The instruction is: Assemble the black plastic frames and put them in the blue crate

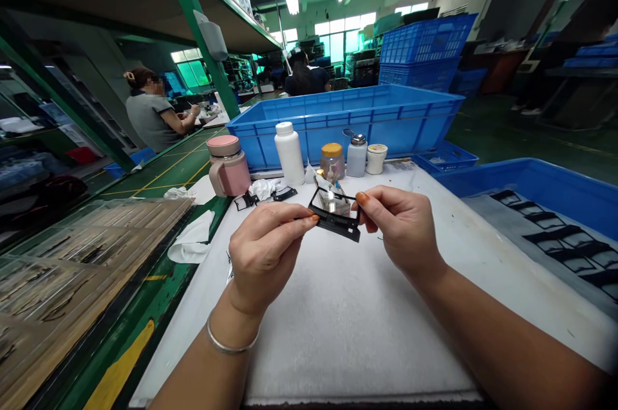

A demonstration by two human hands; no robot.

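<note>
A small black plastic frame [338, 222] with an open middle is held up over the white work surface [357, 333]. My left hand [270, 246] pinches its left end between thumb and fingers. On the other side, my right hand [400, 223] grips the right edge with thumb and fingertips closed. Through the frame's opening shows a small clear container [333, 201] standing behind. More black frame pieces [246, 201] lie beyond my left hand, near a crumpled white tissue [264, 188].
At the back stand a pink mug [228, 168], a white bottle [290, 152], an orange-lidded jar [332, 161] and a pump bottle [356, 156]. Behind them is a blue crate [405, 114]. Rows of black frames [570, 239] lie in a right-hand bin. A co-worker [152, 111] sits at left.
</note>
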